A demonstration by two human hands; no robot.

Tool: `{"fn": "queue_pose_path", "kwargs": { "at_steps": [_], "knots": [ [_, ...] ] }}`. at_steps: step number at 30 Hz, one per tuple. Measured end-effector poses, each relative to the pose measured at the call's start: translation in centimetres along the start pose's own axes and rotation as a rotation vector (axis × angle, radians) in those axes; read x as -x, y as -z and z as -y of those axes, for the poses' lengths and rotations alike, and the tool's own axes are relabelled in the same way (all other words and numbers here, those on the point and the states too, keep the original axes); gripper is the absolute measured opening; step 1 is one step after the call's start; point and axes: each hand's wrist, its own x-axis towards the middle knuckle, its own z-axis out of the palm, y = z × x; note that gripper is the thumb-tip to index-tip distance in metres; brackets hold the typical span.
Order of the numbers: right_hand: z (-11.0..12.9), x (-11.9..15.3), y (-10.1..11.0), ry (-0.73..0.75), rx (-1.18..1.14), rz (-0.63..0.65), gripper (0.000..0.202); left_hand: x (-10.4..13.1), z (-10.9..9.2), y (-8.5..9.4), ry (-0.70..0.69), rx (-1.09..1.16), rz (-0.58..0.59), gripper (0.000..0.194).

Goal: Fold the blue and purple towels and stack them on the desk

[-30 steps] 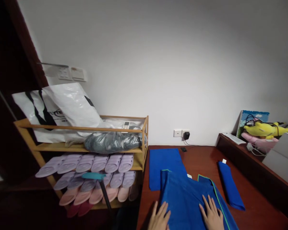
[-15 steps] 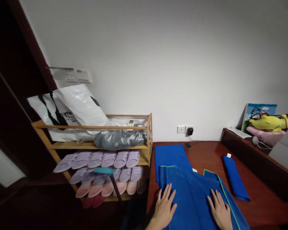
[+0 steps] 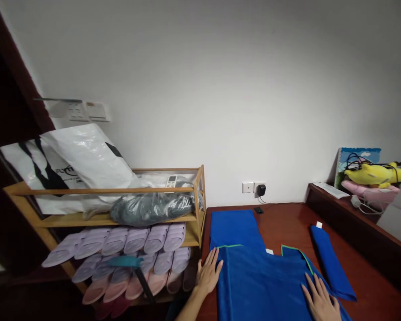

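Observation:
A blue cloth with green edging (image 3: 260, 281) lies spread over the near part of the table. My left hand (image 3: 208, 273) rests at its left edge, fingers stretched out near the green-trimmed corner. Toward the right side of the same cloth, my right hand (image 3: 321, 298) lies flat with its fingers apart. Beneath and behind it, a second blue cloth (image 3: 234, 225) reaches toward the wall. A narrow folded blue cloth (image 3: 332, 263) with a white tag lies to the right, apart from my hand.
A wooden shoe rack (image 3: 200, 209) stands left of the reddish-brown table (image 3: 287, 223), holding slippers (image 3: 143, 240) and a white bag (image 3: 87, 156). A black plug (image 3: 261, 190) sits in the wall socket. On the raised right ledge lies a yellow plush toy (image 3: 370, 174).
My left hand has slid left to the cloth's edge, and my right hand has shifted slightly right and down. The camera view has moved a little.

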Motion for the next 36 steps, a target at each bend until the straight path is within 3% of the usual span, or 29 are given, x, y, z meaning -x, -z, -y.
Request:
{"fn": "queue_pose_path", "kwargs": {
  "at_steps": [3, 8, 11, 14, 16, 18, 21, 24, 29, 31, 33, 36],
  "knots": [
    [-1.0, -0.5, -0.1, 0.005, 0.012, -0.016, 0.064, -0.7, 0.7, 0.2, 0.029, -0.045, -0.006, 0.06],
    [-5.2, -1.3, 0.2, -0.002, -0.034, -0.004, 0.063, -0.5, 2.2, 0.8, 0.013, -0.132, -0.014, 0.058],
    [-6.2, -1.8, 1.1, -0.025, -0.138, 0.034, 0.064, 0.7, 1.0, 1.5, -0.031, -0.151, -0.051, 0.055],
    [-3.7, -0.8, 2.4, -0.045, -0.192, -0.054, 0.063, 3.2, -3.1, 1.3, -0.218, -0.107, -0.157, 0.057],
    [-0.3, 0.8, 3.2, 0.035, -0.201, -0.089, 0.061, 5.3, -6.9, 0.2, -0.46, -0.037, -0.159, 0.06],
    [3.2, 2.6, 3.6, 0.133, -0.191, -0.028, 0.058, 7.2, -10.4, -1.4, -0.677, 0.056, -0.077, 0.063],
    [6.6, 4.6, 3.7, 0.185, -0.121, 0.045, 0.062, 8.9, -13.0, -3.6, -0.684, 0.2, 0.079, 0.067],
    [7.1, 5.0, 3.7, 0.174, -0.056, 0.043, 0.065, 10.0, -10.8, -3.9, -0.547, 0.238, 0.155, 0.065],
    [6.5, 4.7, 3.4, 0.177, -0.044, 0.021, 0.065, 13.0, -2.2, -1.5, -0.204, 0.029, 0.183, 0.078],
    [6.6, 4.9, 3.3, 0.172, -0.059, 0.023, 0.065, 14.2, 0.1, -0.7, -0.05, -0.05, 0.155, 0.078],
    [6.7, 5.0, 3.4, 0.172, -0.092, 0.025, 0.066, 15.1, 1.1, -0.4, 0.042, -0.09, 0.094, 0.073],
    [5.8, 4.6, 3.8, 0.143, -0.186, -0.033, 0.063, 14.9, 0.8, -0.2, 0.038, -0.083, -0.047, 0.063]
  ]
}}
